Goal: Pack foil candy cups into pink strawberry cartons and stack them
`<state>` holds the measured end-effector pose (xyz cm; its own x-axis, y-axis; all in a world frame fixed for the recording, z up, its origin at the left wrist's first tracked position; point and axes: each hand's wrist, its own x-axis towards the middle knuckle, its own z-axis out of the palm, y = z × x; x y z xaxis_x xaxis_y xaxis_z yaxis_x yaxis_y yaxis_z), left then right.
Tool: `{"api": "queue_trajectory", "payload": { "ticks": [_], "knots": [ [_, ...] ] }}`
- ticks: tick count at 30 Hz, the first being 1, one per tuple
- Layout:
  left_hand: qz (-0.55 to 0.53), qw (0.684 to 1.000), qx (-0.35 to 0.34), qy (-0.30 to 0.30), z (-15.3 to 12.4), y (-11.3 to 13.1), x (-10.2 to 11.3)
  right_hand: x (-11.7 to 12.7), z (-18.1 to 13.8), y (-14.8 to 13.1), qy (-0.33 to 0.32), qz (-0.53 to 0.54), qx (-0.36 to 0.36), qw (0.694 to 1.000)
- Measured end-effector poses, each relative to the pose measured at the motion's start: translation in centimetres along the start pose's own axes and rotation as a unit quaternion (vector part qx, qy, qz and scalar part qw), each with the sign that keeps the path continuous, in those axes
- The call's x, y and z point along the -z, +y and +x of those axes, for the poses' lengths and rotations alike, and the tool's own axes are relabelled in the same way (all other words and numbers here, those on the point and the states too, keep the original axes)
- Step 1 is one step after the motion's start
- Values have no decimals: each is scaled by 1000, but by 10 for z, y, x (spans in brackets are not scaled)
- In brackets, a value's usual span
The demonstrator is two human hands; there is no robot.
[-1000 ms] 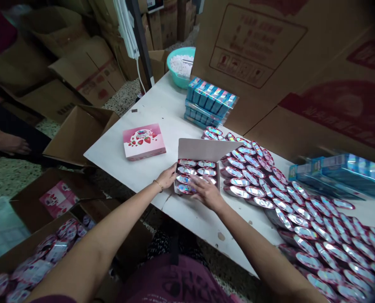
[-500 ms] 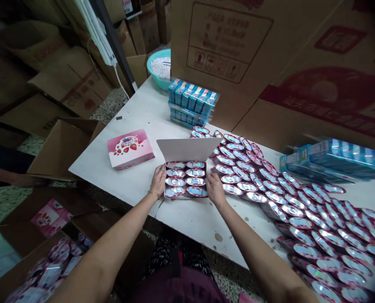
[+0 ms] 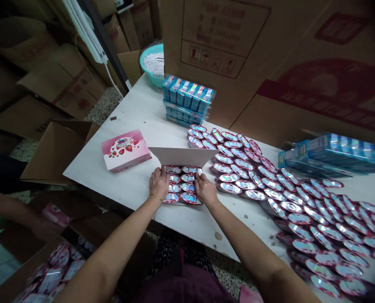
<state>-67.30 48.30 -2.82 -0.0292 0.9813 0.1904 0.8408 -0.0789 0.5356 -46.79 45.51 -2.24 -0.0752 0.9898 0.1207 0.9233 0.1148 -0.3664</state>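
Observation:
An open carton (image 3: 185,157) stands on the table in front of me, its pale lid raised at the far side. Two columns of oval-ended packets (image 3: 188,187) with shiny ends and pink-red edges fill it. My left hand (image 3: 159,184) is closed on the carton's left side, fingers over the rim. On the opposite side my right hand (image 3: 205,189) grips the right edge near the lid's fold, its fingertips partly hidden. To the left lies a closed pink-and-white box (image 3: 126,150) with strawberries printed on it.
Many matching packets (image 3: 271,184) spread over the table's right side. Blue packs (image 3: 187,99) stand at the back, others (image 3: 335,153) at right, before a big cardboard box (image 3: 219,97). A turquoise basin (image 3: 146,63) is behind. Another person's hand (image 3: 47,227) is over cartons at lower left.
My hands have moved from the carton's outer sides up onto its rims, nearer the lid. The lid leans differently. Another person's hand has reached to a pink box at lower left.

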Motion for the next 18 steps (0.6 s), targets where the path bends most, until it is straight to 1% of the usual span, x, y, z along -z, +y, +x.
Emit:
{"api": "queue_trajectory", "payload": {
  "ticks": [2, 3, 4, 6, 7, 8, 9, 11, 12, 13, 14, 16, 17, 18],
  "knots": [
    [-75, 997, 15, -11, 6, -8, 5, 5, 2, 6, -3, 115, 12, 993],
    [-106, 994, 27, -16, 10, -14, 7, 6, 3, 9, 9, 179, 3, 984],
    [-131, 990, 43, -19, 15, -20, 10, 6, 4, 12, 26, 242, -20, 970],
    [-176, 982, 66, -34, 26, -33, 15, 6, 10, 16, 51, 350, -91, 931],
    [-203, 975, 69, -57, 33, -39, 17, 5, 13, 19, 47, 391, -120, 911],
    [-237, 964, 70, -93, 40, -43, 19, 4, 17, 22, 32, 421, -139, 896],
    [-270, 951, 64, -138, 46, -46, 21, 4, 21, 25, 11, 439, -146, 886],
    [-307, 926, 38, -219, 58, -49, 23, 3, 27, 30, -26, 442, -147, 884],
    [-314, 917, 27, -246, 63, -49, 24, 2, 27, 32, -34, 434, -148, 888],
    [-320, 910, 17, -263, 66, -49, 24, 1, 25, 32, -28, 423, -149, 893],
    [-329, 905, 8, -271, 68, -48, 25, -2, 22, 30, -7, 412, -150, 899],
    [-343, 895, -2, -286, 70, -47, 28, -7, 11, 24, 54, 395, -157, 904],
    [-340, 896, -1, -287, 69, -46, 30, -11, 5, 20, 80, 391, -162, 902],
    [-326, 903, 3, -278, 68, -45, 33, -13, 0, 16, 96, 391, -169, 900]
  ]
}}
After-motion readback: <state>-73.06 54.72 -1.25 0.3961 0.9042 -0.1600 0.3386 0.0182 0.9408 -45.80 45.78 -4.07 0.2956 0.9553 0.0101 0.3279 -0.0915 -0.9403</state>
